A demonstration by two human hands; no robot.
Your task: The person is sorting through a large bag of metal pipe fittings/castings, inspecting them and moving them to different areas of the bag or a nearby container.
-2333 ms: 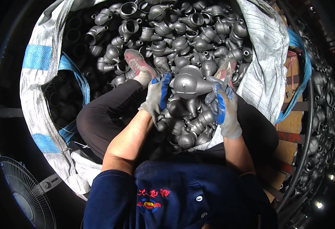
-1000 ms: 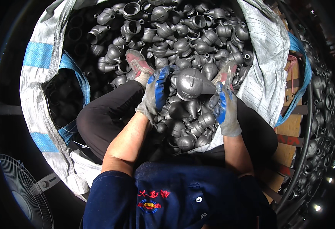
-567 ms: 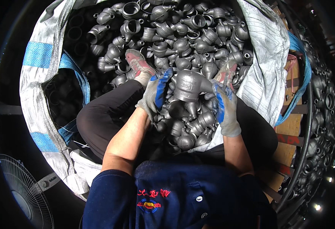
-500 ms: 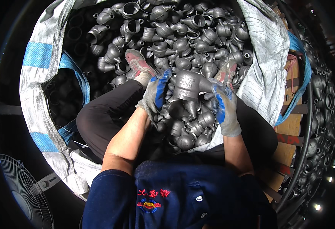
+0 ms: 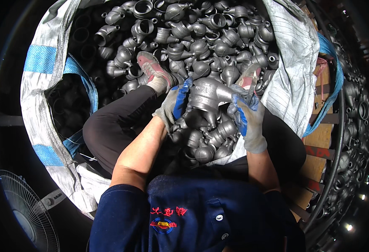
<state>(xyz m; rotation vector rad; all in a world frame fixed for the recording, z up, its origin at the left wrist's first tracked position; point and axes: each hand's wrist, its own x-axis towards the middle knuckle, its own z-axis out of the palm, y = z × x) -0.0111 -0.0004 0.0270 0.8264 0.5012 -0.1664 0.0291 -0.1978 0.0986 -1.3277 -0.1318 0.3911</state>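
A grey metal pipe-fitting casting point(image 5: 205, 93), with a round wide body and a narrow neck, hangs above the pile between my hands. My right hand point(image 5: 249, 122), in a grey glove with blue palm, is closed around the neck end at its right. A thin grey strip stands up by those fingers; its kind is unclear. My left hand point(image 5: 174, 104), gloved the same way, is at the casting's left side, with fingers stretched upward and blue palm facing it. Whether the left fingertips touch the casting is hard to see.
Similar castings point(image 5: 201, 49) fill the big white woven bag point(image 5: 35, 101) around my crossed legs. Blue straps point(image 5: 333, 84) hang at its sides. A fan point(image 5: 26, 214) stands at lower left. Wooden boards point(image 5: 319, 164) and more castings point(image 5: 352, 138) lie beyond a dark rim at right.
The casting has tilted slightly between my hands, and its raised lettering shows at another angle. Both hands have shifted a little to the right.
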